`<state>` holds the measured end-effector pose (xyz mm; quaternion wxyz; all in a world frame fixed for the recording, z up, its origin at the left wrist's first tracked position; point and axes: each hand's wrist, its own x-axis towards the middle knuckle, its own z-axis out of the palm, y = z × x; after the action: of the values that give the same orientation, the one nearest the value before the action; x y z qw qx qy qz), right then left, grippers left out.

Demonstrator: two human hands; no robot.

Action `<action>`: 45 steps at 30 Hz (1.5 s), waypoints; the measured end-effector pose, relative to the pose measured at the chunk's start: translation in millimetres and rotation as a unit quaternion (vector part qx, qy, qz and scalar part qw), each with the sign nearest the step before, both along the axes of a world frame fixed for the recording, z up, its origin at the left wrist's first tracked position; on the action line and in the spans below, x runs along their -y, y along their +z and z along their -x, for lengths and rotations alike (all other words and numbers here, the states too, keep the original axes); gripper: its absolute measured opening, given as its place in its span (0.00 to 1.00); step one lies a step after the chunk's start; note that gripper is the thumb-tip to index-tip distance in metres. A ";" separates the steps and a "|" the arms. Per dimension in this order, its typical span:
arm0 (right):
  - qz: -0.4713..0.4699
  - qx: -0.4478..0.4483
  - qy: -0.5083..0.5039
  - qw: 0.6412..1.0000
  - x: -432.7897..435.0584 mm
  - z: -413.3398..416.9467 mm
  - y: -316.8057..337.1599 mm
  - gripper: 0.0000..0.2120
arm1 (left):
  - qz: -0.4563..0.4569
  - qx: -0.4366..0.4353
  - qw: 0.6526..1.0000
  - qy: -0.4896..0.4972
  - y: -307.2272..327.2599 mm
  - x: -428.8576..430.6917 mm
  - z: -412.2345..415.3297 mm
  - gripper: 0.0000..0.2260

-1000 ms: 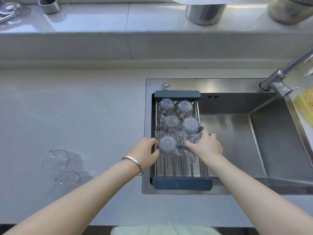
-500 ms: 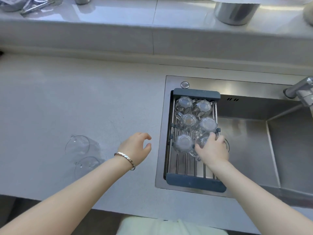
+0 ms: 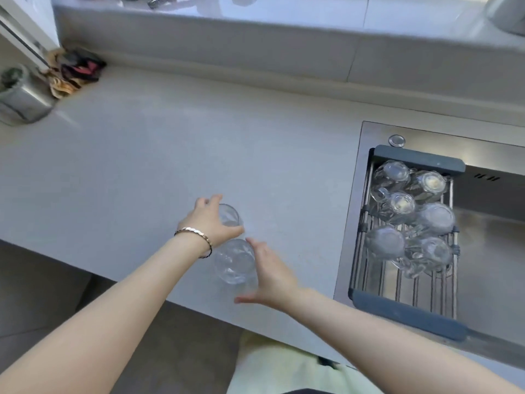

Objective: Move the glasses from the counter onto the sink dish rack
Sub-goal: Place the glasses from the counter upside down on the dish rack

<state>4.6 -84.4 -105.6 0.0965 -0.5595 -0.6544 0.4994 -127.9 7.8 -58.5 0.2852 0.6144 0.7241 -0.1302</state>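
Two clear glasses stand on the grey counter (image 3: 142,155), close to its front edge. My left hand (image 3: 211,223), with a bracelet on the wrist, is wrapped around the far glass (image 3: 230,215). My right hand (image 3: 271,275) is spread beside the near glass (image 3: 234,261), fingers and thumb bracketing its right side. To the right, the dish rack (image 3: 409,315) with dark grey ends lies across the sink (image 3: 488,251). It carries several clear glasses (image 3: 412,220) turned upside down, filling its far half.
A metal container (image 3: 22,100) and a bundle of coloured items (image 3: 74,72) sit at the counter's far left corner. A raised ledge (image 3: 284,38) runs along the back. The rack's near bars (image 3: 397,285) are bare.
Both hands left the rack and moved left to the two glasses on the counter. The view swung left with them. The glasses last set down stay on the rack.
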 end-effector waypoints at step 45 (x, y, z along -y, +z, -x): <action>0.009 0.309 0.033 0.950 41.3 -216.3 -11.2 0.28 | -0.124 0.079 0.965 -0.215 36.8 90.6 -172.9 0.25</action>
<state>221.0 -125.7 -116.7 -0.1322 -0.6651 -0.6658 0.3112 45.0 -82.8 -21.7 0.2285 0.7947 0.5602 -0.0490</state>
